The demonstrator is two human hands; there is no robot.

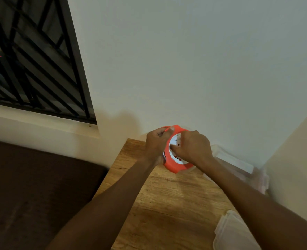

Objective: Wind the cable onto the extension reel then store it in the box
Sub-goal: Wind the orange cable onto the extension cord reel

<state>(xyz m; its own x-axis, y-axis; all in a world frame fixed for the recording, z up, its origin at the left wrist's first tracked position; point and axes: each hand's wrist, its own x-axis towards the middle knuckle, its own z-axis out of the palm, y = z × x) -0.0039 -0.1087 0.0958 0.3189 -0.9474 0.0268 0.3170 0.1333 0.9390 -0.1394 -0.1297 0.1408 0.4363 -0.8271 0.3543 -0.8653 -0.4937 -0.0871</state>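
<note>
At centre frame we see the orange extension reel [174, 165], held on edge just above the far end of the wooden surface [167, 204]. The left hand [156, 143] grips its upper-left rim, pinching what looks like the orange cable [167, 128]. The right hand [192, 147] curls onto the white socket face. We judge the clear box [239, 166], right of the reel, nearer the right hand.

Your hands [176, 147] cover much of the reel [174, 165]; the box [239, 166] is blurred, the lid [233, 233] edge-cropped.
</note>
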